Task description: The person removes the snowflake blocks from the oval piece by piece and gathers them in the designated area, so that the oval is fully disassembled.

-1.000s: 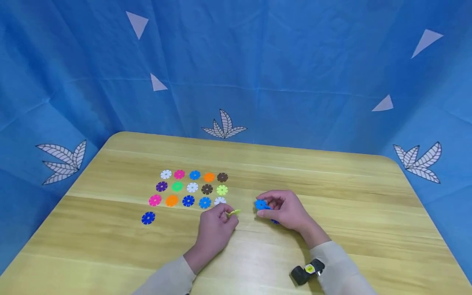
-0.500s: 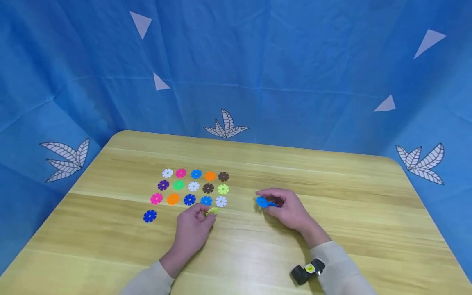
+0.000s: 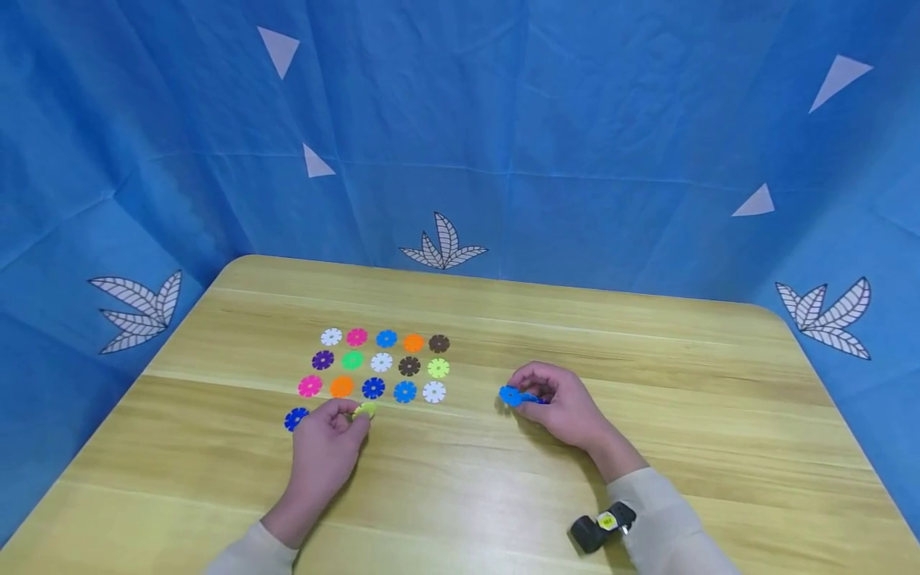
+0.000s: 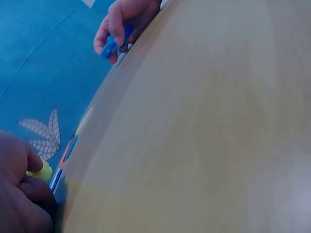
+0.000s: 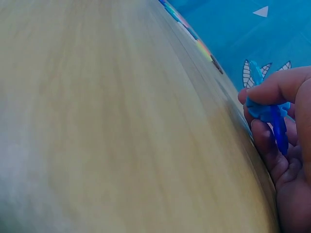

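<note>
My left hand (image 3: pixel 325 447) pinches a yellow-green notched plastic disc (image 3: pixel 364 410) between thumb and fingertips, close over the table just below the front row of discs. In the left wrist view, that disc's edge (image 4: pixel 44 171) sticks out past the fingers. A dark blue disc (image 3: pixel 295 418) lies beside the hand, partly covered by it. To the right, my right hand (image 3: pixel 564 407) grips a small cluster of interlocked discs, with a light blue disc (image 3: pixel 511 396) at its tip. The right wrist view shows a dark blue disc (image 5: pixel 278 130) slotted crosswise into the light blue ones.
Three rows of flat notched discs lie on the left half of the wooden table (image 3: pixel 460 511), among them a pink disc (image 3: pixel 311 386), an orange disc (image 3: pixel 342 386) and a white disc (image 3: pixel 434 392). A black device (image 3: pixel 602 527) is at the right sleeve. Blue cloth (image 3: pixel 503 120) hangs behind.
My left hand has moved left along the front row with the yellow-green disc, from near the white disc to beside the dark blue one. My right hand has stayed nearly in place with its cluster.
</note>
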### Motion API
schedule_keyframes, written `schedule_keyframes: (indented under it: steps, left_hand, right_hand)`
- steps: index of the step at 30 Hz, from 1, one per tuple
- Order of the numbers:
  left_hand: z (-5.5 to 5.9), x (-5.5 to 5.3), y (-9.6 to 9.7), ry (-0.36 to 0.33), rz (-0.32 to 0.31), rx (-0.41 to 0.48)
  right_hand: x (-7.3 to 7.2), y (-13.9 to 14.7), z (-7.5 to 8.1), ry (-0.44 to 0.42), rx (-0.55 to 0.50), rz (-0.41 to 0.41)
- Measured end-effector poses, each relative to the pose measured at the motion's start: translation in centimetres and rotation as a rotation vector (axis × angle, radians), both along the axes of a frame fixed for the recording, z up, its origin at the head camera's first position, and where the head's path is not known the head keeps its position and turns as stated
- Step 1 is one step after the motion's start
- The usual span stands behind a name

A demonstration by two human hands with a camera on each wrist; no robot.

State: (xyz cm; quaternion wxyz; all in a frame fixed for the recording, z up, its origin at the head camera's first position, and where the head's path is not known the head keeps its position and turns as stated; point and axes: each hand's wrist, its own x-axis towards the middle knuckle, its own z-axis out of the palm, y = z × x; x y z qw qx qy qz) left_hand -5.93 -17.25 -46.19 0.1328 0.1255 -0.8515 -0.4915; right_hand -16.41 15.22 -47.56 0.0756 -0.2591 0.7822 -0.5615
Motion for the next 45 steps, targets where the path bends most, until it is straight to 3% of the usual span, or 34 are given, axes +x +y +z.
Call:
schedule_keyframes:
  steps: [8, 16, 27, 30, 39, 45]
  left_hand:
    - [0.1, 0.4, -1.7, -0.048, 0.039, -0.064]
    - [0.8, 0.7, -2.6, -0.125, 0.012, -0.104]
    - [0.7, 0.9, -3.5, -0.07, 0.051, -0.253]
    - [0.7, 1.0, -3.6, -0.068, 0.036, -0.279]
    - [0.6, 0.9, -3.7, -0.073, -0.007, -0.316]
    - [0.5, 0.7, -3.6, -0.02, 0.022, -0.32]
  right_hand:
    - [-0.1, 0.1, -0.4, 0.01, -0.006, -0.006]
    - [0.0, 0.0, -0.3, -0.028, -0.032, -0.031]
    - [0.1, -0.1, 0.0, -0.001, -0.008, -0.03]
    - [0.0, -0.1, -0.1, 0.004, -0.012, -0.023]
    - [-0.1, -0.1, -0.2, -0.002, 0.005, -0.004]
    - [-0.1, -0.1, -0.2, 0.011, -0.005, -0.001]
